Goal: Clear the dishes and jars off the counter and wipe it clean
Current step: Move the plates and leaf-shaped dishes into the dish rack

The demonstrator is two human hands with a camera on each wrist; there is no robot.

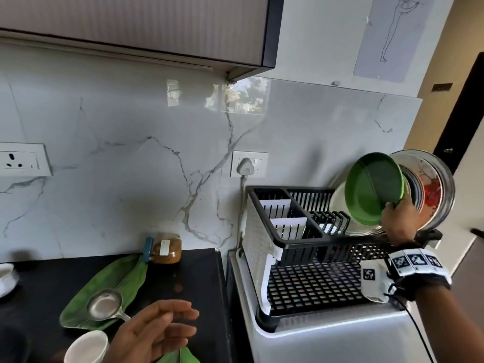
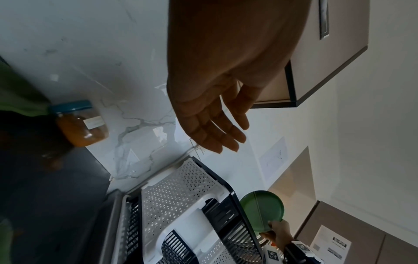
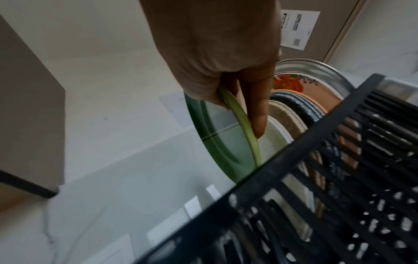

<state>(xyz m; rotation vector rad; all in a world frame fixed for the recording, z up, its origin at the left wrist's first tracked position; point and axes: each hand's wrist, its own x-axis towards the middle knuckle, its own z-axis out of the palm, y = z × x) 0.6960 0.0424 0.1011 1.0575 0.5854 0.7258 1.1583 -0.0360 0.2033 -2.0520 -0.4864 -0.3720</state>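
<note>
the right hand reaches up over the dish rack, its fingers and thumb pinching the lower rim of a green plate. the plate stands tilted on edge above the rack's plate slots, just in front of a row of other plates already standing in the rack; whether it touches the rack is not clear. a band with printed markers wraps the right wrist.

the left hand hovers over the black counter, to the left of the rack, fingers nearly straight and loosely spread, holding nothing.

on the counter, left of the rack, a jar with a blue lid lies on its side against the marble wall. a steel ladle rests on a green leaf-shaped mat, and a white cup sits near the left hand. the rack stands on a silver appliance top, with a plugged socket on the wall behind it and a cabinet overhead.
</note>
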